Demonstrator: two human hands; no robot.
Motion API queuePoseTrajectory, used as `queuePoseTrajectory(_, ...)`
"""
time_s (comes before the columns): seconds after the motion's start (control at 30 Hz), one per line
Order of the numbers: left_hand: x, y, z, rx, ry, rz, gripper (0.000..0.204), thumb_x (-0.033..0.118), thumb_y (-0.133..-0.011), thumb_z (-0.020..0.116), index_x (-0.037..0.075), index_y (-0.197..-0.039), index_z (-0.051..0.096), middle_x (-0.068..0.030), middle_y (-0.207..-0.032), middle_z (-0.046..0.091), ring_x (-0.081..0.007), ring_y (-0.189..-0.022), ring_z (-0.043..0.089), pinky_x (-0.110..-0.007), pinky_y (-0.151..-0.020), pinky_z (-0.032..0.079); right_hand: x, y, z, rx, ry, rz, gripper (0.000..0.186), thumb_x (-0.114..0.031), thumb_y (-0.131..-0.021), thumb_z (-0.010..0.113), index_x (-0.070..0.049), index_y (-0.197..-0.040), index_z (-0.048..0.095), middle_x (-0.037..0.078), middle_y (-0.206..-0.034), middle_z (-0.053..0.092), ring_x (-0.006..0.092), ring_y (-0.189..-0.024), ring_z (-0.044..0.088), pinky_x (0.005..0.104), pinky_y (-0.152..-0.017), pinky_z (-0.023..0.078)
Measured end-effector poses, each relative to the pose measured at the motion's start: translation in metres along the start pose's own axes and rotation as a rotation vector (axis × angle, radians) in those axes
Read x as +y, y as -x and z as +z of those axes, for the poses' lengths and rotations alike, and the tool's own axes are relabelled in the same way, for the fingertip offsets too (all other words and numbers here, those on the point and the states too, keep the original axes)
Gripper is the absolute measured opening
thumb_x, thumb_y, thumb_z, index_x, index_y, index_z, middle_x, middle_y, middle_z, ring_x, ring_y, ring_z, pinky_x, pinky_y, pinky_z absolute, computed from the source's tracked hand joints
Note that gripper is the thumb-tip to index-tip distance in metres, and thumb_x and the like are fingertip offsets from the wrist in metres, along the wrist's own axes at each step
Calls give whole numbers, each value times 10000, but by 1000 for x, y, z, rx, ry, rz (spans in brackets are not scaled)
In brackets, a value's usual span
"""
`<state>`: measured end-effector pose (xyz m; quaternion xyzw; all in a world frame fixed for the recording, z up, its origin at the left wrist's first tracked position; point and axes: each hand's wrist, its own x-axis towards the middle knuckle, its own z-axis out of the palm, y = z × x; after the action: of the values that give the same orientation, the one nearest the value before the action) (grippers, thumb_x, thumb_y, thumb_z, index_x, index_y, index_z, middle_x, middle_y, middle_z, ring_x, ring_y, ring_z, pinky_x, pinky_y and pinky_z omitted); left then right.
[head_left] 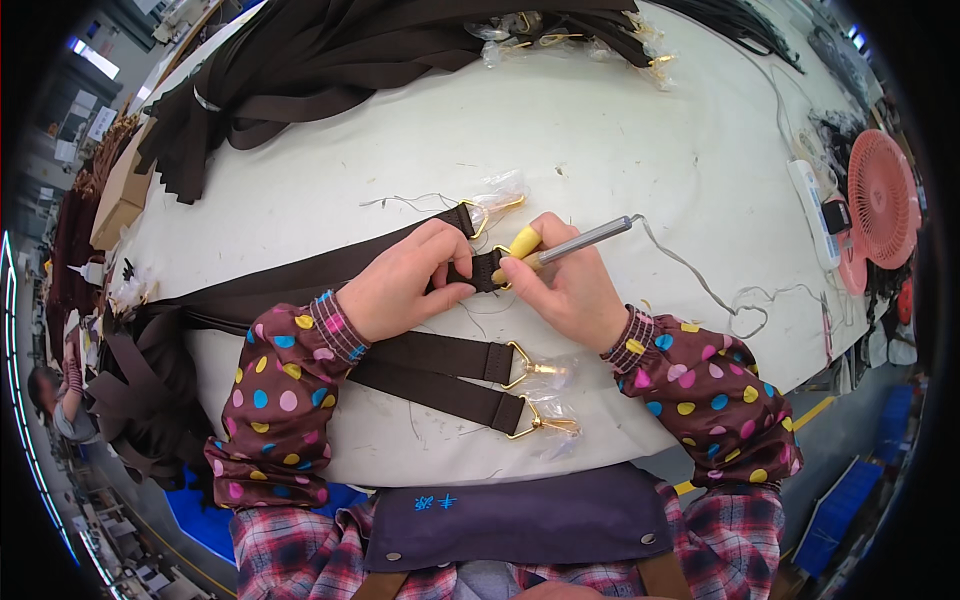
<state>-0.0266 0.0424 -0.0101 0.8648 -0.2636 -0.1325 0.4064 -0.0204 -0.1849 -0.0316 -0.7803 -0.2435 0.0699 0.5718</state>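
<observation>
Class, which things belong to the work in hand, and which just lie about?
Likely in the work:
brown flat fabric strap, left hand
grey slim corded tool, right hand

Just lying about, apparently:
pink round plastic fan
brown cardboard box

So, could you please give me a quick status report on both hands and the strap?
Left hand: gripping dark strap near its end. Right hand: holding corded pen-like tool, tip at that end. Another strap end lies close beyond.
</observation>
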Motion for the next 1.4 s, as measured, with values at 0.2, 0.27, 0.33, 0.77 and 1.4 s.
queuePoseTrajectory(0.2, 15, 1, 4, 43, -241, -88, 345, 178, -788, 746, 92, -1019, 506, -52, -929, 580, -183, -715, 612, -315, -620, 499, 0, 0, -10, 126, 275, -412, 173, -118, -855, 687, -46, -965, 575, 83, -770, 614, 265, -751, 618, 342, -719, 487)
queuePoseTrajectory(0.27, 16, 2, 3, 72, -294, -96, 328, 189, -793, 735, 98, -1014, 510, -33, -892, 609, -190, -701, 624, -319, -601, 498, 3, 1, -19, 31, 378, -431, 207, -112, -822, 703, -60, -988, 590, 77, -797, 606, 282, -797, 610, 358, -755, 480)
queuePoseTrajectory(0.33, 22, 1, 0, 90, -314, -121, 304, 195, -801, 723, 104, -1005, 517, -12, -840, 633, -196, -677, 631, -322, -579, 496, 5, 0, -21, 17, 445, -471, 248, -82, -774, 732, -57, -982, 600, 86, -808, 596, 292, -800, 598, 367, -744, 479)
queuePoseTrajectory(0.77, 12, -8, 11, 412, -539, 313, 201, 97, -755, 717, 148, -931, 634, -4, -868, 583, -166, -735, 599, -283, -564, 486, 4, -6, -12, 89, 368, -378, 212, -23, -789, 679, -55, -973, 579, 96, -873, 636, 283, -803, 603, 378, -724, 489)
queuePoseTrajectory(1.4, 11, 15, 24, 349, -798, 372, 125, 126, -729, 675, 133, -835, 608, 9, -920, 521, -164, -833, 540, -308, -685, 416, 11, -6, -11, 131, 375, -415, 190, 14, -768, 709, -42, -921, 610, 94, -788, 615, 256, -724, 596, 347, -645, 492)
